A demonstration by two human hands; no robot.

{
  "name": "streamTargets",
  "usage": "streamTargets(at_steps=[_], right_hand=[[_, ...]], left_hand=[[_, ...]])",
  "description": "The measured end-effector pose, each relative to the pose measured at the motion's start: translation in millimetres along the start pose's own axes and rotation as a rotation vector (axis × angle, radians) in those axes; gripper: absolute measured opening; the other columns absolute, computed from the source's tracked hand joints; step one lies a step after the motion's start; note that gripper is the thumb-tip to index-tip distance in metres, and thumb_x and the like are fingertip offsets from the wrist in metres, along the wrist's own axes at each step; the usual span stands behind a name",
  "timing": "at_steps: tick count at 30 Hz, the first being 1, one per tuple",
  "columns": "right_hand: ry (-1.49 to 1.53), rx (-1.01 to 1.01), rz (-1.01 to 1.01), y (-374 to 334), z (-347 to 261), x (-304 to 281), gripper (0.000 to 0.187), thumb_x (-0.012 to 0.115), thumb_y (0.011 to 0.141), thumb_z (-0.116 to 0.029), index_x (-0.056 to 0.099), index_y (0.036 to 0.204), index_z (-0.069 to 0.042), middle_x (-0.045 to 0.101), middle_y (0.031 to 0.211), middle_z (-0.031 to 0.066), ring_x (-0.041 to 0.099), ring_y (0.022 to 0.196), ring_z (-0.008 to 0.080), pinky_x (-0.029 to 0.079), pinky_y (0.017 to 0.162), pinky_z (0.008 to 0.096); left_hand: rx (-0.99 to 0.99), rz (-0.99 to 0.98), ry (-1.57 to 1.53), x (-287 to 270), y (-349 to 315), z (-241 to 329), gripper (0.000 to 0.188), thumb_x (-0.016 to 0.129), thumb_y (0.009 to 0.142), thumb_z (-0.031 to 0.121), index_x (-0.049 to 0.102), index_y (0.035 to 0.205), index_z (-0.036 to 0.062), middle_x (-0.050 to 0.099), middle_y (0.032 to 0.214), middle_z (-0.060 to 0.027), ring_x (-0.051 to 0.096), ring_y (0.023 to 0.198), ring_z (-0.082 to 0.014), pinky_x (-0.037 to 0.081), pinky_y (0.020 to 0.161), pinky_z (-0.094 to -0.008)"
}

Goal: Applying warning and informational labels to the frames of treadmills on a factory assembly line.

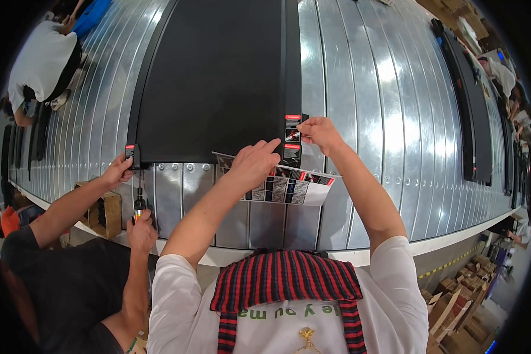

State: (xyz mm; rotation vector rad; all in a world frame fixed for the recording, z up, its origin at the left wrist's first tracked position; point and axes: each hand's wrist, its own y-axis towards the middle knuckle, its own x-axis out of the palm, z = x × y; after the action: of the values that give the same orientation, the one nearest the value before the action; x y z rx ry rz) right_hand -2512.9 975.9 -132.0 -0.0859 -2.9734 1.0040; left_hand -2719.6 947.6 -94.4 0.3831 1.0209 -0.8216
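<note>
A black treadmill deck [218, 82] with a dark side rail lies lengthwise on the metal-slatted bench. On the end of its right rail sit red, black and white warning labels [292, 128]. My right hand [321, 134] pinches at the outer edge of the upper label, thumb and forefinger together. My left hand [255, 162] reaches over the deck's near end, its forefinger stretched toward the labels. Beneath that hand a printed label sheet [312, 193] hangs tilted and bowed, apparently held by it; the grip itself is hidden.
At my left, a co-worker's hand [117, 171] touches the left rail end, while the other holds a power screwdriver [140, 203] upright below it. A wooden box [106, 215] stands beside them. Another long black deck [466, 106] lies farther right on the bench [389, 118].
</note>
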Motion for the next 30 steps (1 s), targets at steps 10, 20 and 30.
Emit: streamTargets(at_steps=[10,20,30], right_hand=[[0.004,-0.004,0.028,-1.9,-0.7,0.5,0.011,0.061,0.075,-0.005,0.057,0.075,0.004,0.055,0.067,0.0063,0.049,0.055,0.0102,0.042,0.049,0.0218],[0.008,-0.032,0.035,-1.3,-0.7,1.8,0.010,0.061,0.074,-0.004,0.057,0.074,0.004,0.055,0.065,0.0060,0.049,0.054,0.0101,0.041,0.048,0.0218],[-0.052,-0.047,0.071,-1.9,1.6,4.0,0.009,0.060,0.074,-0.005,0.057,0.072,0.003,0.055,0.065,0.0058,0.049,0.055,0.0106,0.042,0.050,0.0228]], left_hand=[[0.080,0.021,0.070,0.0,7.1,-3.2,0.009,0.064,0.062,0.006,0.056,0.066,0.0028,0.048,0.120,-0.0098,0.045,0.104,-0.0255,0.041,0.078,-0.0376],[0.136,-0.080,0.093,-1.0,16.6,-7.2,0.010,0.064,0.059,0.006,0.059,0.067,0.0031,0.049,0.117,-0.0070,0.044,0.104,-0.0226,0.039,0.078,-0.0363],[0.207,-0.060,0.148,-0.9,18.5,-8.6,0.008,0.060,0.061,0.005,0.062,0.069,0.0045,0.053,0.105,-0.0051,0.046,0.094,-0.0207,0.039,0.072,-0.0346]])
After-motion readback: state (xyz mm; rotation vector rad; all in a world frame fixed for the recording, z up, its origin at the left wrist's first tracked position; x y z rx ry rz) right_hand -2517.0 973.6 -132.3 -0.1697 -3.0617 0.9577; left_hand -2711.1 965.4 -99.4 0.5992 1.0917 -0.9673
